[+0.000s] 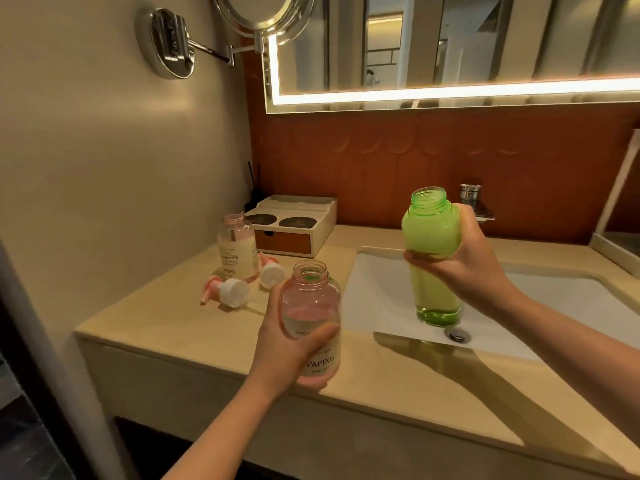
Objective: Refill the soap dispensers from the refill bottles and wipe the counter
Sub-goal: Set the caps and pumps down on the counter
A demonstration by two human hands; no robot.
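My left hand [289, 355] grips a clear pink dispenser bottle [311, 306] with its cap off, held upright over the counter's front edge. My right hand [464, 258] holds an uncapped green refill bottle [431, 230] upright above the sink, with green liquid pooled in its base. A second pink dispenser bottle [238, 249] stands open on the beige counter [166, 306] at the back left. Two pump caps, one [227, 291] nearer and another [272, 270] behind it, lie on their sides beside that bottle.
A white sink basin [554, 306] with a drain [459, 336] is set into the counter at right, a chrome tap [472, 200] behind it. A white organiser box with a drawer [294, 226] sits at the back. A wall mirror arm [173, 43] projects above left.
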